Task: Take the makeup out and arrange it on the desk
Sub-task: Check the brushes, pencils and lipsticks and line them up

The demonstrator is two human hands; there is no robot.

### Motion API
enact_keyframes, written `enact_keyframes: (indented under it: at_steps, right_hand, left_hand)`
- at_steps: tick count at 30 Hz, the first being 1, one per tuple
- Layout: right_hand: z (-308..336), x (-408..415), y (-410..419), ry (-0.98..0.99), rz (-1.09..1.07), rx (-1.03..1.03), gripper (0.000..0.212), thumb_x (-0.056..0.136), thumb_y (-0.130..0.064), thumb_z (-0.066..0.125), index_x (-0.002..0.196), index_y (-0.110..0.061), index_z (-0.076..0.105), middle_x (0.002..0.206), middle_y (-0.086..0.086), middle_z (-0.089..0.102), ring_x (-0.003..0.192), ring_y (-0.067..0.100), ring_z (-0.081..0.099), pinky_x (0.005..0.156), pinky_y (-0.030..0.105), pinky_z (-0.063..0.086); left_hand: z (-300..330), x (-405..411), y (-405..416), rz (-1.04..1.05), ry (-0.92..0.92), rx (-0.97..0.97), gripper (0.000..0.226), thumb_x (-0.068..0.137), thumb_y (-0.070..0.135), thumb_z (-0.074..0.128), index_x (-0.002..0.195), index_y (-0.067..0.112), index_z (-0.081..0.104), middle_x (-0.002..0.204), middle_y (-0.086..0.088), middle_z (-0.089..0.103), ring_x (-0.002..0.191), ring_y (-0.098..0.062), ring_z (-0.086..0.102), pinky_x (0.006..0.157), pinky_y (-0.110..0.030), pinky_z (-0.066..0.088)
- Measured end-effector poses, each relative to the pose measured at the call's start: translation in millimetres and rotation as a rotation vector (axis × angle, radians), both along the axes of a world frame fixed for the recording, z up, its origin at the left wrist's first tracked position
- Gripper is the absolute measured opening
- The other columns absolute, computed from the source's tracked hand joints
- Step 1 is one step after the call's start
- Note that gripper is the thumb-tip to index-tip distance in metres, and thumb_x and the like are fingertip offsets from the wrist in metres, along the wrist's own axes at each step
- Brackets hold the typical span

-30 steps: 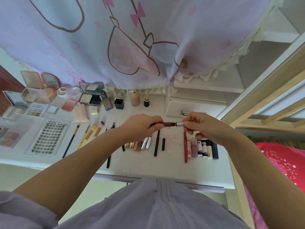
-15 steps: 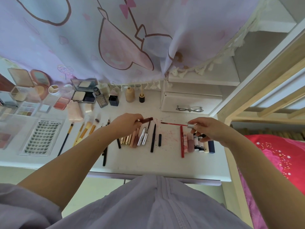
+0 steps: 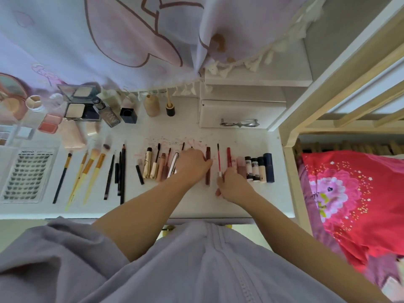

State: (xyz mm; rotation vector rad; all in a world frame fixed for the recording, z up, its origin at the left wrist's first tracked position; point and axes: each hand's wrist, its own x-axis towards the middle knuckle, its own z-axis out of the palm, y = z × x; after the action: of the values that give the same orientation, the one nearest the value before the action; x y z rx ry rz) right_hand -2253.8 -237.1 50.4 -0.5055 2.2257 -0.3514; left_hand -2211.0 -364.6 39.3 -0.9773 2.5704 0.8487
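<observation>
Two hands are working mid-desk (image 3: 192, 200). Far left, one lash tray (image 3: 27, 174) is lying flat. Next, four brushes (image 3: 87, 171): one dark-handled, three yellow-handled, bristles pointing away from the person. Then roughly four dark pencils (image 3: 119, 171), long axes running near-to-far, plus one short black cap (image 3: 140, 174). Then a cluster of gold and pink tubes with wands (image 3: 157, 165); exact count isn't readable, the left hand is covering part of it. Left hand (image 3: 192, 166) is resting palm-down, fingers together, fingertips touching one dark red tube (image 3: 208, 166), which is lying on the desk with its long axis near-to-far. Just beside it to the right, one red applicator wand (image 3: 218, 159) is lying parallel, tip pointing away from the person, silver cap end nearest. Right hand (image 3: 232, 185) is pinching that cap end. Next right, one red pencil (image 3: 228, 157), same orientation. Then pinkish tubes, partly hidden, and four small bottles (image 3: 260, 169) lined up touching, the last one navy. Back row: one open compact (image 3: 82, 103), one beige bottle (image 3: 151, 105), one pair of glasses (image 3: 239, 123).
</observation>
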Motion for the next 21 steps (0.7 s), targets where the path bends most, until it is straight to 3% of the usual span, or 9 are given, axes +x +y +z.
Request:
enact_keyframes:
  at_steps: [2,5,7,13,17,21]
  right_hand:
    - [-6.3,3.7,-5.1,0.079,0.111,0.063,0.034,0.098,-0.02,0.042,0.125,0.001,0.043,0.123,0.016,0.054,0.111,0.033,0.056,0.091,0.04,0.047]
    - [-17.7,8.9,-15.2,0.121,0.125,0.085,0.027,0.099,-0.022,0.039,0.118,-0.004,0.043,0.116,0.013,0.061,0.106,0.029,0.06,0.075,0.033,0.044]
    - [-22.8,11.9,-21.3,0.147,0.077,0.07,0.027,0.101,-0.025,0.032,0.116,-0.005,0.042,0.112,0.012,0.064,0.103,0.029,0.062,0.07,0.03,0.038]
    - [-27.3,17.7,-34.0,0.124,0.108,0.049,0.029,0.101,-0.031,0.031,0.113,-0.007,0.041,0.11,0.012,0.062,0.099,0.029,0.061,0.066,0.03,0.034]
    - [-14.8,-3.6,-31.2,0.189,0.173,0.082,0.037,0.101,-0.035,0.029,0.114,-0.006,0.048,0.115,0.014,0.061,0.109,0.032,0.057,0.077,0.035,0.039]
    - [-4.4,-65.6,-27.9,0.408,0.217,0.071,0.033,0.1,-0.033,0.033,0.101,-0.007,0.054,0.091,0.009,0.062,0.08,0.025,0.054,0.064,0.031,0.039]
  left_hand:
    - [-8.5,-3.2,3.0,-0.028,-0.041,-0.1,0.04,0.09,0.043,0.049,0.072,0.009,0.06,0.093,-0.014,0.064,0.089,-0.028,0.059,0.073,-0.035,0.052]
    - [-14.6,-4.1,1.9,-0.101,-0.119,-0.244,0.042,0.093,0.043,0.043,0.102,0.007,0.063,0.113,-0.013,0.057,0.112,-0.029,0.048,0.082,-0.036,0.044]
    - [-15.9,-2.7,-2.0,-0.145,-0.157,-0.322,0.043,0.095,0.044,0.04,0.113,0.009,0.06,0.118,-0.011,0.055,0.116,-0.028,0.046,0.087,-0.036,0.041]
    - [-20.1,3.9,-10.8,-0.161,-0.105,-0.353,0.043,0.096,0.044,0.037,0.112,0.011,0.06,0.116,-0.009,0.056,0.111,-0.026,0.047,0.089,-0.036,0.038]
    - [-11.5,3.7,-12.6,-0.17,-0.032,-0.352,0.042,0.097,0.042,0.036,0.113,0.01,0.058,0.116,-0.009,0.056,0.112,-0.026,0.046,0.089,-0.036,0.038]
    - [-3.2,-5.6,10.7,-0.236,0.089,-0.33,0.036,0.098,0.037,0.036,0.111,0.011,0.057,0.114,-0.007,0.057,0.111,-0.025,0.046,0.089,-0.034,0.035]
